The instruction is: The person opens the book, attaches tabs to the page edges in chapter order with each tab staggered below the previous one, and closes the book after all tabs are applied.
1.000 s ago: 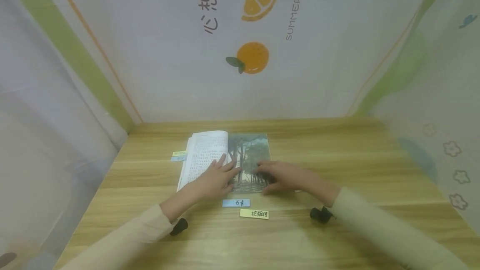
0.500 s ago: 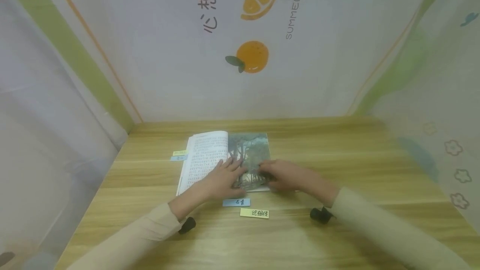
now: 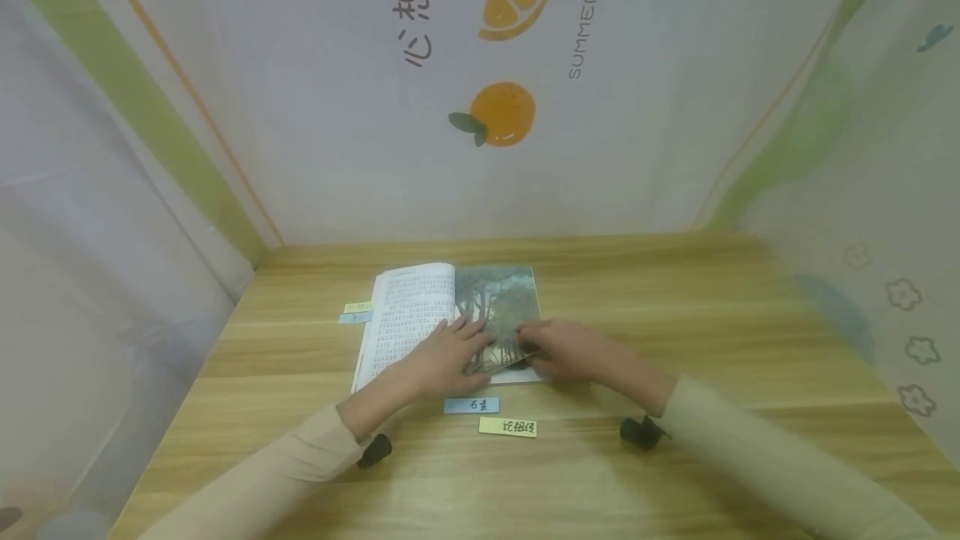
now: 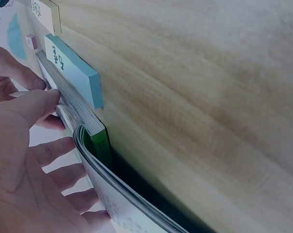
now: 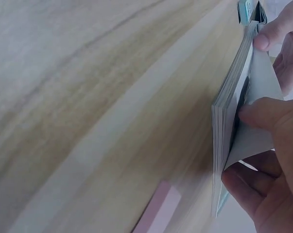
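Observation:
An open book (image 3: 411, 298) lies on the table, printed text on its left page and a forest picture (image 3: 495, 290) on its right. The lower right corner of the picture page is raised, and white paper shows beneath it. My right hand (image 3: 573, 350) pinches this page (image 5: 263, 87), thumb on its near face in the right wrist view. My left hand (image 3: 442, 361) rests across the middle of the book with straight, spread fingers; the left wrist view shows its thumb (image 4: 46, 99) along the book's lower edge. Part of the picture is hidden by both hands.
Blue (image 3: 472, 405) and yellow (image 3: 508, 427) sticky-note pads with handwriting lie just in front of the book. A pink pad (image 5: 158, 208) lies near its right side. Yellow (image 3: 358, 307) and blue (image 3: 356, 317) tabs stick out at the left edge. A printed curtain (image 3: 360, 148) hangs behind the table.
My left hand has slid to the right, onto the picture page. The picture page's lower right corner has come up, lifted by my right hand, which has barely moved.

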Tool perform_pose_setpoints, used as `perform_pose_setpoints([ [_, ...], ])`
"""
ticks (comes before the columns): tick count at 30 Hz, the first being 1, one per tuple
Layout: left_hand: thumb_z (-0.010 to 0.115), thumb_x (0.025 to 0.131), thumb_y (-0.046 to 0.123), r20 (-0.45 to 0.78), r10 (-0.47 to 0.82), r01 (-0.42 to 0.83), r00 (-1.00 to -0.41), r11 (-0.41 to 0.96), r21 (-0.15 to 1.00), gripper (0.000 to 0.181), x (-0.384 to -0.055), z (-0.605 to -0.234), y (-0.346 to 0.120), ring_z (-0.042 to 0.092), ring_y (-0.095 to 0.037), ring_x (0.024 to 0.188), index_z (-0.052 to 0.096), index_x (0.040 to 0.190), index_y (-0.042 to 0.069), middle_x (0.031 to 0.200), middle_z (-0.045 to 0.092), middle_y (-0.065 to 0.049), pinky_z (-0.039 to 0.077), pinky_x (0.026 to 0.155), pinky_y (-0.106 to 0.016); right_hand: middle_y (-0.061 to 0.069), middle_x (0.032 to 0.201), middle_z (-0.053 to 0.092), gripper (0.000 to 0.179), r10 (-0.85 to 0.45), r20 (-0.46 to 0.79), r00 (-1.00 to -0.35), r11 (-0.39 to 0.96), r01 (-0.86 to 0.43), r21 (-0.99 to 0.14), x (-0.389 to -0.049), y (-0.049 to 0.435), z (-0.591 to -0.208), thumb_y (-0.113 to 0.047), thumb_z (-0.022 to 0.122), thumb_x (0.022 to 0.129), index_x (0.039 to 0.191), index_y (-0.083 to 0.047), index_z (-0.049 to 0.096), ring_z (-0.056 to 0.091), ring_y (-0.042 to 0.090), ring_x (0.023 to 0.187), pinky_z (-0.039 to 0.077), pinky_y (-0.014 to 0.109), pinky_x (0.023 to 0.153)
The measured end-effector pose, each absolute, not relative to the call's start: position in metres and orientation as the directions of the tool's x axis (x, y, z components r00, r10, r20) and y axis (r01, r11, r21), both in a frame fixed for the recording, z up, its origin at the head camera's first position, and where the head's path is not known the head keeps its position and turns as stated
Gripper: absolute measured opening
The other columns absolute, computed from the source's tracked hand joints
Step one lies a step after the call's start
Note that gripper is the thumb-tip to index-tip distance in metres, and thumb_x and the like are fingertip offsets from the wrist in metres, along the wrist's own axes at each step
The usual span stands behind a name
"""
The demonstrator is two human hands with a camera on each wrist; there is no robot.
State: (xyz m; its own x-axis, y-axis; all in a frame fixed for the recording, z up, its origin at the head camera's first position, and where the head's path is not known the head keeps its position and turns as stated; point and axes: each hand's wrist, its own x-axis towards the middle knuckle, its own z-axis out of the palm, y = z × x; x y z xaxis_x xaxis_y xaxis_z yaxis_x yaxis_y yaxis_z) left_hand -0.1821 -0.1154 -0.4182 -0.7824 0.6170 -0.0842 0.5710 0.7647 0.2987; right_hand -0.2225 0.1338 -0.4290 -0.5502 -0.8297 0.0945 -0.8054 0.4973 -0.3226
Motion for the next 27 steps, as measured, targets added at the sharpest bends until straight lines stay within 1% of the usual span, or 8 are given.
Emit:
perform_pose_setpoints([
  [5,0.065,0.098,0.032,-0.081,0.628,0.585,-0.774,0.758,0.289,0.061,-0.182,-0.418,-0.116,0.026,-0.050,0.144,0.048,0.151,0.007,0.159,0.032,-0.022,0.020,0.115,-0.066,0.008,0.111,0.069,0.039,-0.801,0.110,-0.588,0.521,-0.776,-0.355,-0.228,0.141,-0.431,-0.006,0.075,0.089,0.126,-0.003,0.063,0.067,0.017,0.091,0.058,0.029,0.079],
  [8,0.066,0.096,0.027,-0.077,0.631,0.587,-0.772,0.754,0.294,0.062,-0.182,-0.418,-0.116,0.027,-0.049,0.144,0.046,0.151,0.007,0.159,0.032,-0.022,0.020,0.114,-0.066,0.019,0.130,0.063,0.056,-0.714,0.151,-0.684,0.586,-0.701,-0.406,-0.231,0.150,-0.425,-0.008,0.073,0.091,0.142,0.000,0.051,0.064,0.032,0.110,0.055,0.045,0.092],
  [12,0.069,0.091,0.020,-0.055,0.625,0.581,-0.779,0.751,0.313,0.068,-0.185,-0.419,-0.120,0.031,-0.043,0.144,0.043,0.153,0.004,0.157,0.037,-0.020,0.023,0.116,-0.060,0.027,0.142,0.052,0.061,-0.590,0.231,-0.774,0.635,-0.621,-0.459,-0.234,0.162,-0.412,-0.005,0.070,0.093,0.147,0.005,0.042,0.053,0.046,0.125,0.044,0.057,0.104],
  [14,0.071,0.089,0.018,-0.033,0.617,0.576,-0.787,0.753,0.318,0.071,-0.187,-0.419,-0.123,0.036,-0.037,0.143,0.042,0.152,0.004,0.155,0.042,-0.018,0.026,0.117,-0.054,0.028,0.140,0.053,0.062,-0.572,0.262,-0.778,0.633,-0.621,-0.462,-0.234,0.167,-0.408,-0.002,0.070,0.092,0.147,0.008,0.042,0.054,0.046,0.124,0.044,0.056,0.105],
  [18,0.075,0.085,0.017,0.041,0.593,0.568,-0.804,0.747,0.344,0.073,-0.191,-0.420,-0.133,0.057,-0.027,0.118,0.043,0.149,0.003,0.131,0.059,-0.012,0.044,0.106,-0.042,0.026,0.135,0.057,0.059,-0.584,0.294,-0.757,0.619,-0.649,-0.441,-0.234,0.172,-0.409,-0.001,0.071,0.091,0.143,0.009,0.044,0.056,0.043,0.123,0.045,0.054,0.104],
  [23,0.079,0.083,0.018,0.084,0.455,0.423,-0.887,0.726,0.542,0.072,-0.186,-0.410,-0.149,0.060,-0.024,0.094,0.045,0.143,0.000,0.111,0.061,-0.011,0.056,0.080,-0.040,0.023,0.135,0.058,0.062,-0.595,0.278,-0.754,0.614,-0.650,-0.447,-0.229,0.172,-0.413,0.003,0.071,0.088,0.144,0.007,0.045,0.054,0.041,0.125,0.044,0.053,0.106],
  [25,0.078,0.084,0.020,0.090,0.399,0.368,-0.913,0.705,0.607,0.070,-0.184,-0.404,-0.157,0.062,-0.025,0.092,0.045,0.142,-0.001,0.110,0.061,-0.012,0.058,0.071,-0.039,0.022,0.135,0.059,0.063,-0.598,0.273,-0.753,0.613,-0.650,-0.448,-0.228,0.171,-0.414,0.003,0.071,0.087,0.145,0.007,0.045,0.055,0.041,0.124,0.045,0.053,0.105],
  [27,0.076,0.086,0.021,0.113,0.383,0.369,-0.917,0.705,0.606,0.072,-0.184,-0.396,-0.165,0.062,-0.026,0.091,0.043,0.146,-0.001,0.114,0.061,-0.014,0.059,0.068,-0.038,0.022,0.134,0.059,0.062,-0.599,0.270,-0.754,0.615,-0.648,-0.449,-0.227,0.171,-0.414,0.002,0.071,0.088,0.145,0.006,0.046,0.056,0.040,0.123,0.046,0.052,0.104],
])
